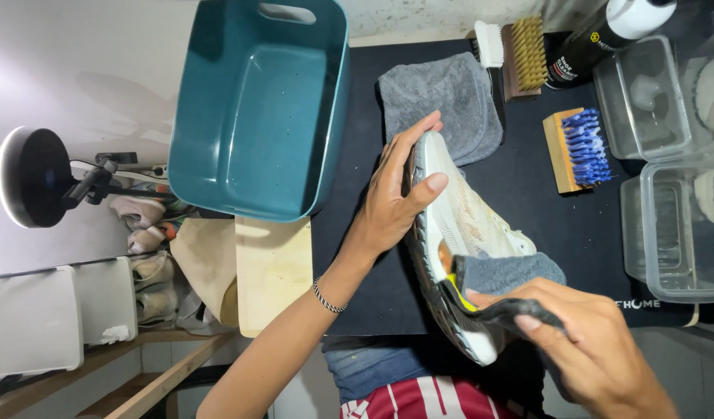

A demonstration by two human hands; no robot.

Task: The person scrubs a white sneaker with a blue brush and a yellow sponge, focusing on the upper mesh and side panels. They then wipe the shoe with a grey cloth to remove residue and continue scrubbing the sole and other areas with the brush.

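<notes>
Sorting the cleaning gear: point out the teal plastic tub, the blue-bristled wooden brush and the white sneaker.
teal plastic tub [256, 116], head view, inner floor.
blue-bristled wooden brush [580, 147], head view, bristles.
white sneaker [466, 213], head view, upper.

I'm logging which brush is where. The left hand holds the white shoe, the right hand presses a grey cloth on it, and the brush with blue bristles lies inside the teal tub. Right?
Not quite. The brush with blue bristles lies on the black mat, to the right of the shoe, not inside the teal tub. The head view shows it. The left hand does hold the shoe, and the right hand presses the grey cloth on it.
</notes>
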